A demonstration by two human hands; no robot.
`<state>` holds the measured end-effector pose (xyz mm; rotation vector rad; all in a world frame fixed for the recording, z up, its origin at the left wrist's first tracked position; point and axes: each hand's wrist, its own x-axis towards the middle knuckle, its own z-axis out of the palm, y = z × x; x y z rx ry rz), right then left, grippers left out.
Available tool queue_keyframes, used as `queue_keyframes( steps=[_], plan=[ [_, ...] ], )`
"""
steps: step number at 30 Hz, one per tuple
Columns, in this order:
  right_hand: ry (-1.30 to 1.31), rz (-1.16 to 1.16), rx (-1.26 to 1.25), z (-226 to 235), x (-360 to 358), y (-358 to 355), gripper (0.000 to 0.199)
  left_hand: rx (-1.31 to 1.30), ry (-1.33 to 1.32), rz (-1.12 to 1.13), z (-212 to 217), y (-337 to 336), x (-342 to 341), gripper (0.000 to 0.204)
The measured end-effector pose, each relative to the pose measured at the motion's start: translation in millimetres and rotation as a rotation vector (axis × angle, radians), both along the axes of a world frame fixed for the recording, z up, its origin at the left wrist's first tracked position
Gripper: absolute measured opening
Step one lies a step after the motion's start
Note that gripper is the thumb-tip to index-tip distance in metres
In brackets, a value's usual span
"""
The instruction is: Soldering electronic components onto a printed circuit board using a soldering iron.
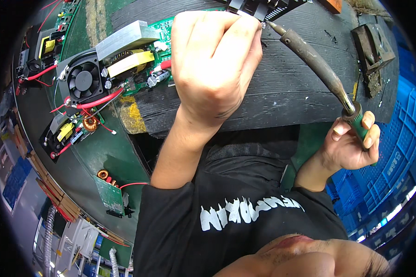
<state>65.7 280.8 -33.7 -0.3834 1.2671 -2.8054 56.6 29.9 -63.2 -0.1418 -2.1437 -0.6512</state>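
My right hand grips the green handle of a large soldering iron. The iron slants up and left, its tip close to the fingers of my left hand and to a black finned part at the top edge. My left hand is closed, knuckles up, over the end of a green circuit board; what its fingers hold is hidden beneath it. The board carries a silver heat sink, a yellow-taped transformer, capacitors and a black fan at its left end.
A dark, worn wooden board lies under the work. At its right stands a metal iron holder. More circuit assemblies and a small board rest on the green bench at left. Blue plastic crates stand at right.
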Motion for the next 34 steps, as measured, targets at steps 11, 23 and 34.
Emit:
queue_keyframes(
  steps=[11, 23, 34],
  plan=[
    [0.004, -0.021, 0.014, -1.1, 1.7, -2.4, 0.027, 0.004, 0.003, 0.001, 0.1, -0.2, 1.2, 0.021],
    [0.095, -0.024, 0.118, 2.8, 7.8, -4.9, 0.03, 0.017, -0.02, 0.0, 11.5, 4.5, 3.4, 0.022],
    [0.05, 0.052, 0.07, 4.0, 7.7, -2.4, 0.03, 0.047, -0.054, -0.032, 14.9, 3.1, 5.3, 0.022]
  ],
)
